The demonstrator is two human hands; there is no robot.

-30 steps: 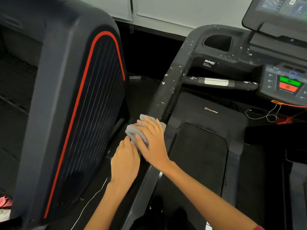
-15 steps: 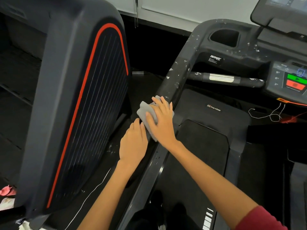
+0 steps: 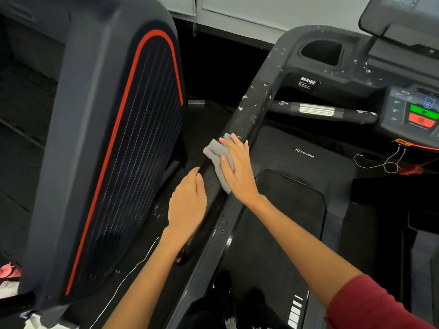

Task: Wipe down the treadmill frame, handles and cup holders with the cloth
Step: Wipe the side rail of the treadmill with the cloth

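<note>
A grey cloth [image 3: 215, 150] lies draped over the treadmill's left handrail [image 3: 251, 110], a black sloping bar speckled with white flecks. My right hand [image 3: 237, 169] presses the cloth flat onto the bar with fingers straight. Just below it, my left hand [image 3: 187, 205] rests on the same rail with fingers extended, holding nothing. Further up are the cup holder [image 3: 320, 53], equally flecked, and a short cross handle [image 3: 318, 111] with a metal sensor strip.
A second machine with a dark ribbed panel and red trim [image 3: 118, 150] stands close on the left. The console [image 3: 418, 112] with green and red buttons sits at the right, white cord hanging below it. The belt [image 3: 280, 222] lies beneath my right arm.
My right hand has slid the cloth up the handrail toward the console. My left hand followed up the rail behind it.
</note>
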